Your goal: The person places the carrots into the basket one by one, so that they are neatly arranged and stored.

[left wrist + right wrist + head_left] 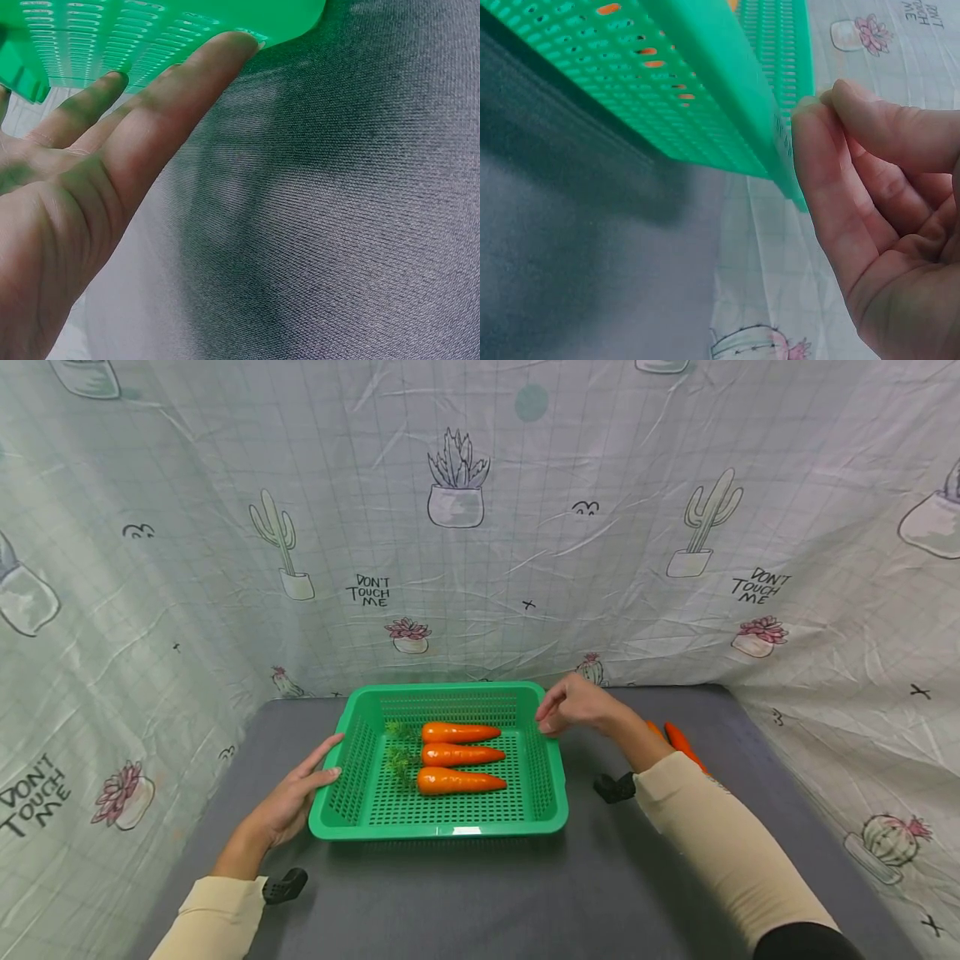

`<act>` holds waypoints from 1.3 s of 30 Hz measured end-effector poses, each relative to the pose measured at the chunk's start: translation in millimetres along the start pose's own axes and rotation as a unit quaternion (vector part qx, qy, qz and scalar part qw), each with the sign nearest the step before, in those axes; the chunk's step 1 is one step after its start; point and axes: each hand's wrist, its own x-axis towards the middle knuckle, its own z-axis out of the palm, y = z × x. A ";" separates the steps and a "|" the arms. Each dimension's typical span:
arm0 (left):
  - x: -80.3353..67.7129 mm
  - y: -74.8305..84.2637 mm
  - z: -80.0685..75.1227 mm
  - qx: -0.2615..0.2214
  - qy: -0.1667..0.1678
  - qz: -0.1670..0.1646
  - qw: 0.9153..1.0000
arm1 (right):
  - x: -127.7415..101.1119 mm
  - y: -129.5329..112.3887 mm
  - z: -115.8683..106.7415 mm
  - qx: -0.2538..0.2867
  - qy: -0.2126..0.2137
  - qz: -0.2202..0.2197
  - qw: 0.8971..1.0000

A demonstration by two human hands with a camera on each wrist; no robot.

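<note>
Inside slotted basket (375, 832), glossy carrots (461, 755)

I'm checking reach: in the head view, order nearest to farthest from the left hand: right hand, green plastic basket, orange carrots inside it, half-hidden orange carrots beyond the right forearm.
1. Green plastic basket: touching the left hand.
2. Orange carrots inside it: mid-basket.
3. Right hand: at the basket's right rim.
4. Half-hidden orange carrots: far right, beyond the right forearm.
</note>
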 end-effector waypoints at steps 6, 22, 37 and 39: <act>-0.2 -1.1 -0.7 -0.001 0.002 -0.002 1.000 | -1.8 5.3 -5.0 -0.003 0.006 -0.001 1.000; -0.9 -1.5 -1.6 -0.001 0.003 -0.003 1.000 | -20.5 18.1 -23.6 -0.024 0.022 0.028 0.999; -0.3 1.1 -0.1 -0.005 0.002 0.002 1.000 | -49.6 49.8 -55.2 -0.028 0.041 0.075 0.996; 0.1 -0.2 0.5 -0.006 0.004 0.002 1.000 | -54.1 56.1 -59.0 -0.029 0.048 0.085 0.995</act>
